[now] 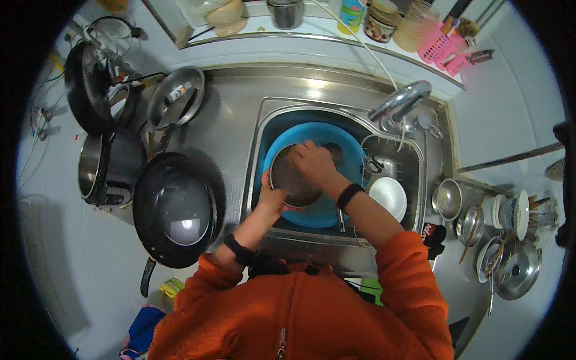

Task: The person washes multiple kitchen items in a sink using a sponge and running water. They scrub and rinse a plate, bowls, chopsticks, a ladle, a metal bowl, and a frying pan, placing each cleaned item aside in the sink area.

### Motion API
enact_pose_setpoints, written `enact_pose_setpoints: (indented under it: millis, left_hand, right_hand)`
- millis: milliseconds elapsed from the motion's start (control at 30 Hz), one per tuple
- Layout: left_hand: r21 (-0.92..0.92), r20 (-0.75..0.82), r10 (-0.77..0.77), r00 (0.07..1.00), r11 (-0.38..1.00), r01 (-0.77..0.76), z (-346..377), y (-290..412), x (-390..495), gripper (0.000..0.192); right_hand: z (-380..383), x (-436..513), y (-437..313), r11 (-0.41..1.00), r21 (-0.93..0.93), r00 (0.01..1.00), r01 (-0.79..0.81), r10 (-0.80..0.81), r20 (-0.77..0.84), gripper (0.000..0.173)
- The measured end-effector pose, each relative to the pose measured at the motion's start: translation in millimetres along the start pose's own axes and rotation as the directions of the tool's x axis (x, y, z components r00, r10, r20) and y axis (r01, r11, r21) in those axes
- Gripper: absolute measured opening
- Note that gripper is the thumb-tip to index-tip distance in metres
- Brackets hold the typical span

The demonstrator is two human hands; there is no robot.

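A round metal pot (294, 186) with a dark interior is tilted over a blue plastic basin (321, 130) in the steel sink. My left hand (272, 198) grips the pot's near-left rim. Over the pot's inside, my right hand (315, 164) is bent with its fingers curled down; whether it holds something is hidden and slightly blurred. Just right of that hand, a dark round thing (334, 152) shows in the basin. A white bowl (388, 198) sits in the wire rack at the sink's right side, near a pair of black-handled scissors (374, 165).
A chrome faucet (400, 101) arches over the sink's back right corner. Left on the counter are a black wok (173, 209), a steel pot (112, 166) and a lid (176, 96). Metal bowls (447, 200) and lids (517, 270) crowd the right. Jars (381, 22) line the sill.
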State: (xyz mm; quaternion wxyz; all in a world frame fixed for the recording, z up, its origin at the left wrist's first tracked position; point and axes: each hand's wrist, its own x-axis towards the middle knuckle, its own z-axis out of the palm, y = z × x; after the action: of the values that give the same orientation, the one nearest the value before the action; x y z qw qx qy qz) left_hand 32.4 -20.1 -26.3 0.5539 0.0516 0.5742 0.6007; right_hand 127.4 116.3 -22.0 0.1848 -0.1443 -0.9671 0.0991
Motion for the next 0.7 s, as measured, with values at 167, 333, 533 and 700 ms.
enact_pose_setpoints:
  millis: [167, 333, 533, 700]
  left_hand:
    - [0.086, 0.025, 0.185, 0.982, 0.979, -0.186, -10, 3, 11, 0.084]
    - [-0.046, 0.140, -0.122, 0.983, 0.990, 0.130, -3, 7, 2, 0.078]
    - [-0.003, 0.074, 0.021, 0.997, 1.000, -0.021, 3, 18, -4, 0.082]
    - [0.008, 0.206, -0.200, 0.958, 0.979, 0.202, 7, 12, -10, 0.079]
  right_hand:
    - [11, -16, -26, 0.965, 0.212, 0.979, -0.152, 0.117, 0.169, 0.022]
    - [3, -1, -10, 0.967, 0.201, 0.978, 0.156, -0.122, -0.169, 0.015]
    - [-10, -17, -28, 0.967, 0.115, 0.942, -0.226, 0.186, 0.280, 0.017]
    - [-15, -10, -21, 0.943, 0.269, 0.979, 0.196, -0.206, 0.009, 0.019]
